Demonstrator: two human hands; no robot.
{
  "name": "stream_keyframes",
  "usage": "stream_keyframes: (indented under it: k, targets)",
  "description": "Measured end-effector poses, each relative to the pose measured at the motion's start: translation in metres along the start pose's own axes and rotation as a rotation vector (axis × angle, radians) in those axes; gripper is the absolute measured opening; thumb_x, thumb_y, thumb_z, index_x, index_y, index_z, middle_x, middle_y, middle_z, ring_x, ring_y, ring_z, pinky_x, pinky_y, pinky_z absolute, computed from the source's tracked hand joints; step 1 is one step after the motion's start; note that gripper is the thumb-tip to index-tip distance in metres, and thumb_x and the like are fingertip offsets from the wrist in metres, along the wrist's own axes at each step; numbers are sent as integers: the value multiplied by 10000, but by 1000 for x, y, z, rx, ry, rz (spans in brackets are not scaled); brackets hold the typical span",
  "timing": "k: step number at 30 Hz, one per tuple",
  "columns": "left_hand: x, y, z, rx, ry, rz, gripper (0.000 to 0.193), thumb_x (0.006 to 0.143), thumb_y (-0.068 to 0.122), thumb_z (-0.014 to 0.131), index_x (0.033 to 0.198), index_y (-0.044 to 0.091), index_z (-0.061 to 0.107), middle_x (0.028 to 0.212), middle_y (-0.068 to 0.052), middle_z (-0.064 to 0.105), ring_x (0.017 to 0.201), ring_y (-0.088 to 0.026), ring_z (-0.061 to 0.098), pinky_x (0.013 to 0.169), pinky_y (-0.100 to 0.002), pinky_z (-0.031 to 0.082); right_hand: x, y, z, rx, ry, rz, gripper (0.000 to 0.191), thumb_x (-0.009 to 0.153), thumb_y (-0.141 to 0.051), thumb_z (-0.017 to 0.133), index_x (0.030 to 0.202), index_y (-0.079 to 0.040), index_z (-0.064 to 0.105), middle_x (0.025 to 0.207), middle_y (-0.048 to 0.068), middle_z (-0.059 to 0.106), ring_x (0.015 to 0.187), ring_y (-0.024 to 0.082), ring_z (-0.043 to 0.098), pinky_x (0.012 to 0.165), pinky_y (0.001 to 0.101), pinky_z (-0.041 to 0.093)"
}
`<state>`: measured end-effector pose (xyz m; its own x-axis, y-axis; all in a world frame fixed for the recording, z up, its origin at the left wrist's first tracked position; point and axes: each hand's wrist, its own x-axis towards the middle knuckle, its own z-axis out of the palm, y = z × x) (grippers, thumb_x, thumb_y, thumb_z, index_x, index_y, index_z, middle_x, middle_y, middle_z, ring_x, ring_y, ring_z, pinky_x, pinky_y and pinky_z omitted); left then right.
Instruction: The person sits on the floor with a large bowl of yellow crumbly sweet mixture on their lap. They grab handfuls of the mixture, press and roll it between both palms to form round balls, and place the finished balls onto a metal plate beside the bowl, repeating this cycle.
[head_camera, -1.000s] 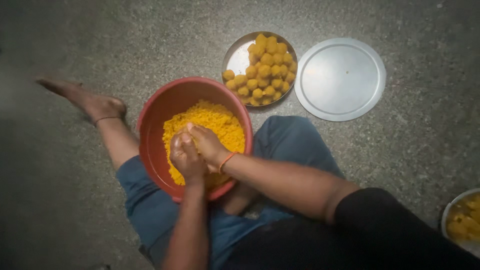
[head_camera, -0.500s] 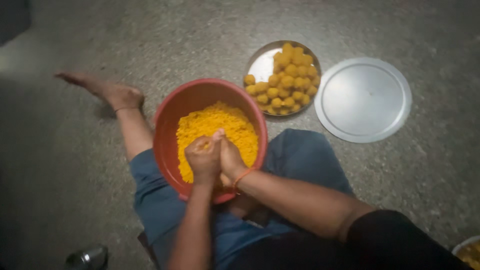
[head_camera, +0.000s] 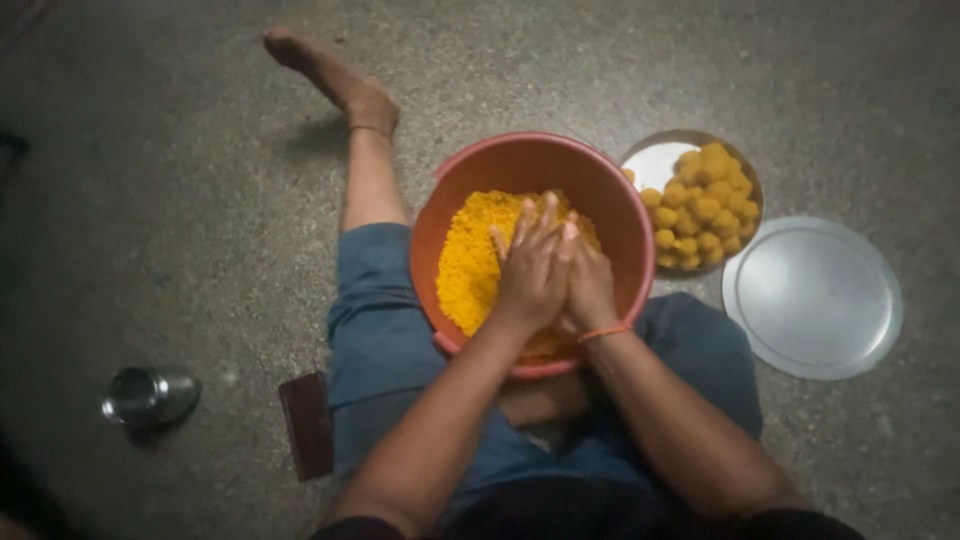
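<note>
L hand (head_camera: 530, 265) + R hand (head_camera: 590, 280) pressed together, fingers flat, whether they clasp anything: can't tell | over yellow mix (head_camera: 470, 265) in red tub (head_camera: 600, 195) on lap | plate of yellow balls (head_camera: 700, 200) just beside; empty steel plate (head_camera: 812, 298), steel cup (head_camera: 150, 395) on floor

Head camera, looking steeply down at a person seated on the floor.

The single view sits above the person's own lap and faces almost straight down, so the arms enter from the bottom edge and the left hand (head_camera: 530, 268) and right hand (head_camera: 588, 280) meet near the frame's middle, over an orange basin (head_camera: 455, 190). It is close enough that the basin and legs fill the centre, yet wide enough to take in grey floor (head_camera: 180, 150) on all sides, an outstretched foot (head_camera: 335, 75) toward the top left. No second view shares the scene.
</note>
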<state>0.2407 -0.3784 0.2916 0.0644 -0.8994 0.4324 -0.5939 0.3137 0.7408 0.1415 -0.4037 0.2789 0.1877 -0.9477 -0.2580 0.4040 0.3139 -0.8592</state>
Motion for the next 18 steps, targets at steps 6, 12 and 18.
stream_keyframes:
  k: [6, 12, 18]
  targets:
    - [7, 0, -43, 126, 392, 76, 503, 1079, 293, 430, 1530, 86, 512, 1666, -205, 380, 1549, -426, 350, 1304, -547, 248, 7, 0, 35, -454, -114, -230, 369, 1102, -331, 424, 1075, -53, 665, 934, 81, 702, 806, 139, 654, 698, 320, 550]
    - [2, -7, -73, -114, 388, 56, 644, 1099, 377, 394, 1614, -5, 333, 1665, -263, 331, 1552, -459, 342, 1291, -556, 258, 40, 11, 50, -879, -286, -818, 322, 1108, -287, 505, 924, -65, 648, 829, 32, 610, 754, 114, 581, 657, 317, 486]
    - [7, -38, -79, -224, 311, 162, 837, 1074, 584, 379, 1627, -26, 224, 1676, -262, 292, 1507, -424, 363, 1266, -534, 256, 53, 3, 53, -530, -167, -362, 294, 1065, -286, 691, 905, -44, 644, 806, -8, 578, 722, 100, 511, 595, 293, 430]
